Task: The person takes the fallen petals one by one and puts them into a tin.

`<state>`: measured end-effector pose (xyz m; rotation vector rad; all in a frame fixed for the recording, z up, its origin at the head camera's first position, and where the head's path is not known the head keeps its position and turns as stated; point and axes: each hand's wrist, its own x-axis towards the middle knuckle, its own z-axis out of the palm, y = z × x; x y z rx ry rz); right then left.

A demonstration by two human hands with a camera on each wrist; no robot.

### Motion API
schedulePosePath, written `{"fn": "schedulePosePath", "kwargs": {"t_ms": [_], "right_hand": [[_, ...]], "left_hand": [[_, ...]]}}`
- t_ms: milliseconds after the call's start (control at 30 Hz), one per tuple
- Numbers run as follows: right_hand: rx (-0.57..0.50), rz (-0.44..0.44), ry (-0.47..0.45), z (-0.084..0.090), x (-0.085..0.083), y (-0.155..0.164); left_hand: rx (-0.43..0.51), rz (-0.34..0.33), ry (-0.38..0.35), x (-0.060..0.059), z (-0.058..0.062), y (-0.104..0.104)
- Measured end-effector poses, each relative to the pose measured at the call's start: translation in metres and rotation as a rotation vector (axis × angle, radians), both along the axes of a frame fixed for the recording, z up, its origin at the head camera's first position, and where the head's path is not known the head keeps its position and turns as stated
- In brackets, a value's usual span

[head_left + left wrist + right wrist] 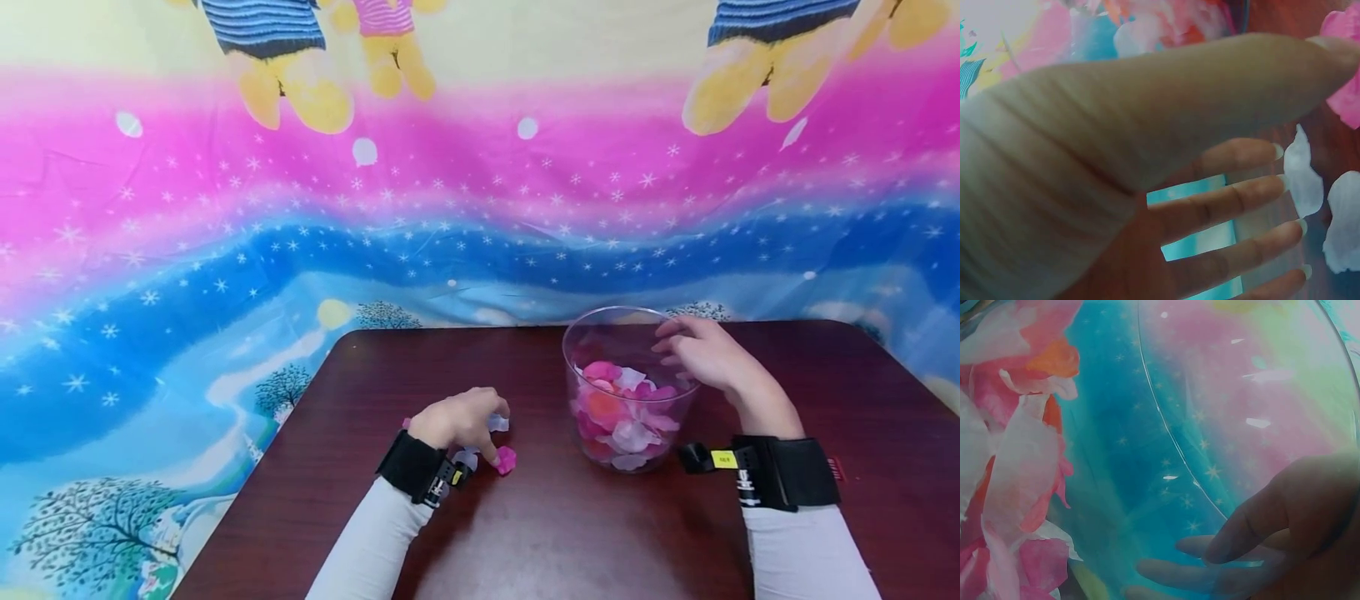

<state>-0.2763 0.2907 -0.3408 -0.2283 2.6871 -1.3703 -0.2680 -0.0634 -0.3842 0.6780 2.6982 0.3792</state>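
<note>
My left hand (461, 421) is low over the table, fingers extended and spread, nothing visibly held. Its thumb tip touches or overlaps a bright pink petal (506, 460). Just beyond the fingertips in the left wrist view lie a narrow white petal (1304, 178) and a broader white petal (1343, 228). A clear round bowl (573, 354) stands on the right, partly filled with pink, white and orange artificial petals (618, 417). Over its right rim reaches my right hand (708, 354), fingers inside above the heap. Loosely bent, those fingers (1210, 575) show nothing between them.
The dark red-brown table (600, 542) carries everything. Behind it hangs a colourful printed cloth (480, 200), close to the far table edge. Near the right wrist, a small red object (837, 469) lies on the table, partly hidden by the wrist strap.
</note>
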Motion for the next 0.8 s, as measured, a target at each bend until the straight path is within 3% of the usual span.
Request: {"fn": "schedulePosePath", "kwargs": {"t_ms": [267,800], "right_hand": [[-0.002,0.000,0.004,0.001,0.001,0.001],[0.001,0.000,-0.002,0.000,0.000,0.002]], "left_hand": [[-0.086,0.021,0.074,0.000,-0.006,0.011],[0.008,0.015,0.112,-0.007,-0.014,0.012]]}}
